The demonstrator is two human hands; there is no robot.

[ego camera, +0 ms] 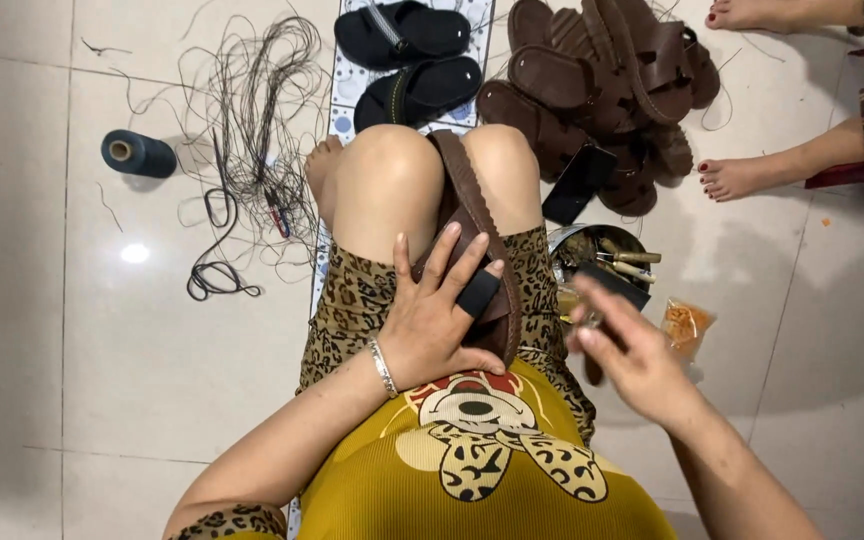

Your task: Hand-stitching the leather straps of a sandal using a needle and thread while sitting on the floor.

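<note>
1. While the person sits on the floor, a brown leather sandal with a scalloped strap is held between the knees; I use it as the landmark.
2. The left hand lies flat on the near end of this sandal with fingers spread, pressing and not closed around it; one finger wears a black sleeve.
3. The right hand is to the right of the sandal, apart from it, and blurred; something dark is at its fingers, but I cannot tell if it grips it.
4. Just right of the sandal stands a round metal tin with tools inside.
5. Beyond the sandal, a pile of brown leather sandals lies on the tiles, and beside it a pair of black sandals.
6. Far left of the sandal lie a dark blue thread spool and loose black threads.
7. Far right of the sandal are another person's bare feet.
</note>
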